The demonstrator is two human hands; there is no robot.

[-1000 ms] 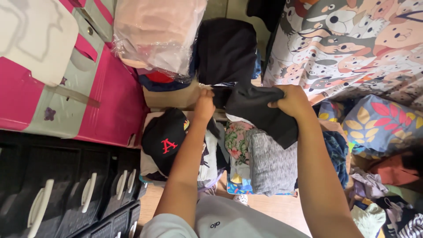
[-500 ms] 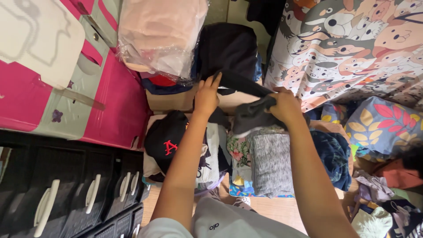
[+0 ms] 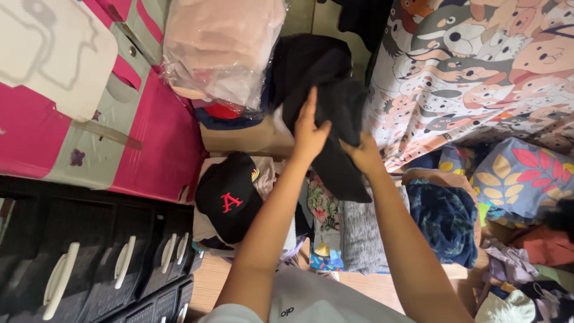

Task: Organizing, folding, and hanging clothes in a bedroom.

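Far left: black plastic drawer unit point(image 3: 89, 263) with pale handles, below a pink and grey suitcase point(image 3: 119, 119) lying on its side, a white board point(image 3: 51, 54) propped over its upper corner. Above centre-left: clear plastic bag of pale pink fabric point(image 3: 221, 48), resting over red and blue folded cloth. Below the bag: black baseball cap point(image 3: 227, 197) with a red embroidered letter, set on top of a stack of folded clothes.

Centre: left hand point(image 3: 310, 128), fingers spread and laid flat on a dark folded garment point(image 3: 335, 119), palm pressing down. Just beside it, right hand point(image 3: 362, 155), fingers curled under the lower right edge of the same garment, gripping the fabric; fingertips hidden by the cloth. Garment lying on a pile of other dark clothing against the wall, one corner hanging down toward a folded grey knit point(image 3: 362, 233) and a floral-print piece point(image 3: 323, 206) below. Both forearms bare, extending up from a white shirt point(image 3: 311, 299) at the bottom edge.

Right: cartoon-dog print sheet point(image 3: 478, 66) draped over the upper right. Below it, crumpled dark blue patterned cloth point(image 3: 445, 218), then a leaf-print pillow point(image 3: 520, 173), with loose mixed clothing point(image 3: 526, 275) heaped at the lower right corner. Wooden floor point(image 3: 371, 284) visible beneath the stacks.
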